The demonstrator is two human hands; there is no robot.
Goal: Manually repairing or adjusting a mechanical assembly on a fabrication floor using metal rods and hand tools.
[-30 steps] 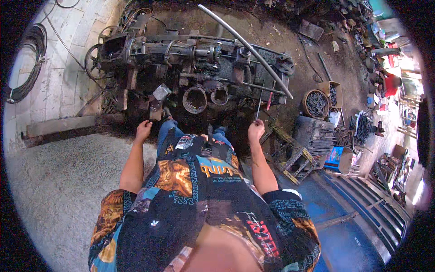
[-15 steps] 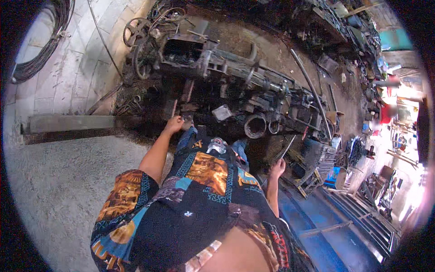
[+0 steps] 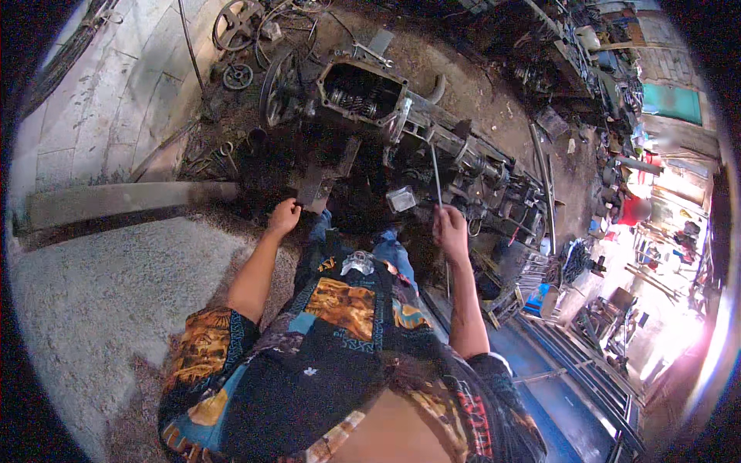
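Observation:
My right hand (image 3: 450, 229) is closed round a thin metal rod (image 3: 437, 171), held upright with its top end against or in front of the lathe bed. A thin length also shows below the fist. My left hand (image 3: 285, 217) is closed beside a dark flat metal plate (image 3: 313, 190); what its fingers hold, if anything, is too dark to make out. Beyond both hands lies a greasy metal lathe (image 3: 472, 158). Its headstock (image 3: 328, 99) is uncovered, with gears (image 3: 359, 102) showing inside. A clear box-shaped container (image 3: 401, 200) sits between my hands, in front of the lathe.
An open-ended wrench (image 3: 374, 54) lies behind the headstock. Wheels (image 3: 236, 25) and cables lean at the far left. A beam (image 3: 123, 202) edges the rough concrete floor (image 3: 147, 285) to my left. Blue metal frames (image 3: 552, 386) lie at the right.
My right hand has swung left and forward with the rod, toward the lathe bed. My left hand has shifted slightly; the thin stick seen above it no longer shows. My view has turned.

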